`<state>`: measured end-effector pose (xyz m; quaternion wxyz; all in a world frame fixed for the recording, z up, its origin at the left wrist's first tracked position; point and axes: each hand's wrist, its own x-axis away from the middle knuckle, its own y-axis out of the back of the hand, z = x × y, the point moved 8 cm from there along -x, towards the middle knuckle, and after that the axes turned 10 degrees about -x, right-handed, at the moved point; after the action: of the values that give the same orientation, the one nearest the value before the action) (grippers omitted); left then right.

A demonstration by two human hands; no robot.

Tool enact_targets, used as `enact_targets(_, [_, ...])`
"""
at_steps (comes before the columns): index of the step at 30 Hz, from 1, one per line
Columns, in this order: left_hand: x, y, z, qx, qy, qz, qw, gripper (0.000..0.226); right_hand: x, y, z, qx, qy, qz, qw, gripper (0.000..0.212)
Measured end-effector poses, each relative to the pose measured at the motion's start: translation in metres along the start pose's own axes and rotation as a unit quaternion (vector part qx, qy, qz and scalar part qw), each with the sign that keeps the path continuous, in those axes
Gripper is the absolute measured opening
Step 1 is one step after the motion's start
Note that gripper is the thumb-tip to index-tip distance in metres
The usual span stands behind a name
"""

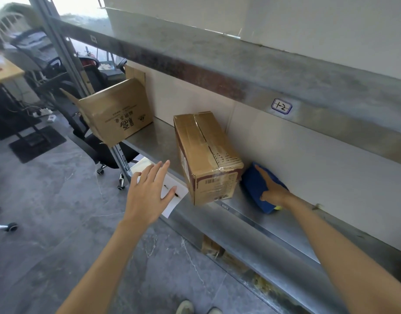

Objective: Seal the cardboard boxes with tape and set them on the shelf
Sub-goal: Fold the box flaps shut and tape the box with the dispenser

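View from a head camera, looking down at a metal shelf (274, 225) and a person's two bare forearms.

A taped box (206, 155) sits in the middle of the shelf, long and narrow, its near end sticking out past the front edge. Clear tape runs along its top seam and wrinkles over the near end, where a printed label shows.

Left of the taped box and further back, an open box (118, 112) rests on the same shelf with its flaps up and untaped (it also hangs over the edge).

Just right of the taped box lies a blue thing (256, 184), flat and dark. The right hand (274, 191) rests on it, index finger straight along its top. The other fingers are hidden, so I cannot tell whether the hand grips it or only touches it.

Just left of the taped box, the left hand (147, 196) hovers with its fingers spread wide and holding nothing, above a paper (177, 203) with a pen on it.

The taped box looks stiff, and nothing here shows its weight. Its taped top is likely slick, so the bare cardboard sides would be the better hold, one hand on each long side. The open box will probably flex at its loose flaps and is best held low on its walls.
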<state>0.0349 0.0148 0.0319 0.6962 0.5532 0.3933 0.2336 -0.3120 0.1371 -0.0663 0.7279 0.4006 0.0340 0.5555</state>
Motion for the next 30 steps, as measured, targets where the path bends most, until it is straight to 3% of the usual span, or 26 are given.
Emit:
enact_targets(4, [-0.008, 0.005, 0.001, 0.014, -0.003, -0.016, 1.000, 0.067, 0.042, 0.034, 0.031, 0.056, 0.041, -0.169, 0.983, 0.063])
enact_targets(9, [-0.028, 0.022, -0.011, 0.050, -0.012, -0.061, 0.997, 0.063, 0.081, 0.068, 0.072, 0.089, 0.093, -0.221, 0.967, 0.050])
enact_targets(12, [-0.040, 0.042, -0.026, 0.061, -0.050, -0.101, 0.992, 0.052, 0.107, 0.081, 0.101, 0.124, 0.137, -0.234, 0.954, 0.043])
enact_targets(15, [-0.052, 0.059, -0.036, 0.146, -0.043, -0.110, 0.982, 0.035, 0.127, 0.084, 0.129, 0.165, 0.206, -0.265, 0.927, 0.043])
enact_targets(18, [-0.064, 0.064, -0.043, 0.269, -0.039, -0.085, 0.959, 0.033, 0.142, 0.068, 0.154, 0.178, 0.296, -0.246, 0.905, 0.052])
enact_targets(22, [-0.075, 0.069, -0.056, 0.426, -0.081, -0.020, 0.901, 0.030, 0.141, 0.036, 0.173, 0.219, 0.358, -0.175, 0.891, 0.059])
enact_targets(27, [-0.073, 0.064, -0.069, 0.450, -0.138, 0.098, 0.877, 0.040, 0.140, 0.014, 0.181, 0.254, 0.381, -0.152, 0.876, 0.057])
enact_targets(30, [-0.069, 0.061, -0.068, 0.470, -0.139, 0.125, 0.863, 0.041, 0.144, 0.008, 0.185, 0.255, 0.400, -0.148, 0.868, 0.055])
